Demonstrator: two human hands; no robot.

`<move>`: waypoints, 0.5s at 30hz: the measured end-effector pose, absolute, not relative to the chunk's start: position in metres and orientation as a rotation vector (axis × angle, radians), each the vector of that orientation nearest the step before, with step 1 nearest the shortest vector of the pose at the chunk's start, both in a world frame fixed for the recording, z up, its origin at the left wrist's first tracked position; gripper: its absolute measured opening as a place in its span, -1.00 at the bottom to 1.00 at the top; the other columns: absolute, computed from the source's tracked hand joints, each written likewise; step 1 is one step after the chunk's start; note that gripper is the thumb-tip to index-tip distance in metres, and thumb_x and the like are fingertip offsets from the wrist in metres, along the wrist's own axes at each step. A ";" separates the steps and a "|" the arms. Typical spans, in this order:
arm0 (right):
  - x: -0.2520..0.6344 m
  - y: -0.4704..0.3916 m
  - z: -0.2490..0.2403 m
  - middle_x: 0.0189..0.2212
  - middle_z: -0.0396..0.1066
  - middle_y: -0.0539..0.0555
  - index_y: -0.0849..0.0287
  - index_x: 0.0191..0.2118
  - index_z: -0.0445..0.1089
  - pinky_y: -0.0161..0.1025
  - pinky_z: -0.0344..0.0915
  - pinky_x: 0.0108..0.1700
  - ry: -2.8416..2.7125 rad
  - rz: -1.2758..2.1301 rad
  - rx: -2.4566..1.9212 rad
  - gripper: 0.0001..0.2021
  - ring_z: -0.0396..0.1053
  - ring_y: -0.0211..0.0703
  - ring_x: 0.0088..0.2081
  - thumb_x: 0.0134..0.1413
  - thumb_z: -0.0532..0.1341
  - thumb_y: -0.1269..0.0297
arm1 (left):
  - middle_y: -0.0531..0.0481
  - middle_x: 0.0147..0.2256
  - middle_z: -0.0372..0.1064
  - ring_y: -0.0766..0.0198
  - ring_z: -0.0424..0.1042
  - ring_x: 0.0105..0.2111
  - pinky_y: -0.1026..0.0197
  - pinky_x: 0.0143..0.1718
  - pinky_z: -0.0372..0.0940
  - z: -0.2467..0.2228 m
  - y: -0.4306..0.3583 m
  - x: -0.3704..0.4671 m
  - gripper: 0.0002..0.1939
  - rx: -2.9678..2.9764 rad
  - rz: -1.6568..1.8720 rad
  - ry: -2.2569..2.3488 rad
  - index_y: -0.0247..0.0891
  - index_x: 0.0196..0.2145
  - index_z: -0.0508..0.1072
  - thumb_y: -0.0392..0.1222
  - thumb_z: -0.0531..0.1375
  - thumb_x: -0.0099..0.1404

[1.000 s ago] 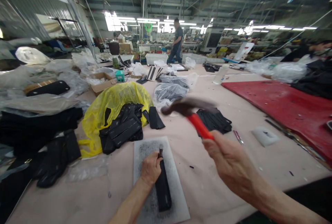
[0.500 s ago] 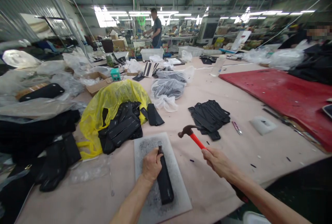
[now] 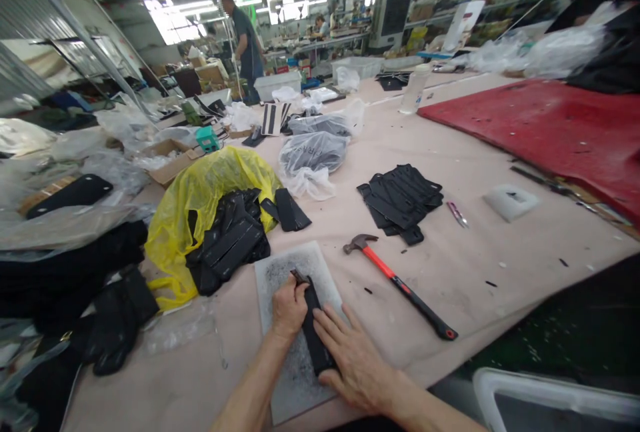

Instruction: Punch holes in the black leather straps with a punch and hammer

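A black strip (image 3: 316,335) lies lengthwise on a white, dark-speckled board (image 3: 290,402). My left hand (image 3: 290,309) is closed around a short metal punch (image 3: 300,277), tilted over the strip's far end. My right hand (image 3: 353,355) rests against the strip's right side, its fingers stretched out and the thumb at the near end. To the right of the board, a claw hammer (image 3: 395,279) with a red and black handle lies on the table, out of both hands.
Black strips (image 3: 227,245) spill from a yellow plastic bag (image 3: 175,232) at left. More black pieces (image 3: 400,199) are piled beyond the hammer, beside small snips (image 3: 457,214) and a white block (image 3: 511,202). A red board (image 3: 550,132) covers the right side. A person (image 3: 245,45) stands far back.
My right hand has let go of the hammer, which now lies on the table, and has come to the strip. The punch in my left hand has gone from upright to tilted.
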State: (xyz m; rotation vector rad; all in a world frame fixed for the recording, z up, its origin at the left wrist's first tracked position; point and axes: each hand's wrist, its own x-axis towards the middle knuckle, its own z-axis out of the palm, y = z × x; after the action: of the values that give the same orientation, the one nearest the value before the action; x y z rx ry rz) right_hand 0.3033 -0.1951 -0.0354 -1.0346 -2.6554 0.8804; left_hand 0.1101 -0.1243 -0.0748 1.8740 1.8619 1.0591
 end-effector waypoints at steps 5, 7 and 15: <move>0.309 -0.194 -0.043 0.40 -0.25 0.15 0.16 0.41 -0.19 0.25 -0.44 0.36 -2.610 0.930 -1.036 -0.14 -0.33 0.14 0.40 0.10 0.24 0.08 | -0.09 -0.36 0.55 0.12 0.52 -0.33 0.14 -0.27 0.37 -0.063 -0.122 0.099 -0.75 1.419 1.272 2.006 -0.27 -0.30 0.51 -0.09 0.09 0.29; 0.308 -0.188 -0.043 0.40 -0.23 0.17 0.16 0.41 -0.18 0.27 -0.43 0.35 -2.593 0.925 -1.052 -0.14 -0.30 0.16 0.39 0.10 0.24 0.07 | -0.09 -0.35 0.56 0.10 0.52 -0.31 0.12 -0.24 0.38 -0.059 -0.127 0.094 -0.73 1.403 1.266 1.976 -0.27 -0.30 0.53 -0.05 0.11 0.28; 0.285 -0.121 -0.040 0.34 -0.01 0.24 0.19 0.33 0.04 0.33 -0.43 0.31 -2.509 0.828 -1.146 -0.17 -0.20 0.19 0.37 -0.01 0.30 0.00 | -0.13 -0.30 0.57 0.09 0.54 -0.28 0.08 -0.20 0.42 -0.054 -0.146 0.102 -0.71 1.462 1.236 1.846 -0.28 -0.27 0.55 -0.05 0.13 0.27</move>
State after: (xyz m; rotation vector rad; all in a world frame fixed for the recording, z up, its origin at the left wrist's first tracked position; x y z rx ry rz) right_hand 0.2850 -0.1215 -0.0404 -1.1461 -2.5092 0.8283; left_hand 0.1022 -0.1459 -0.0543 1.4619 1.8459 1.2361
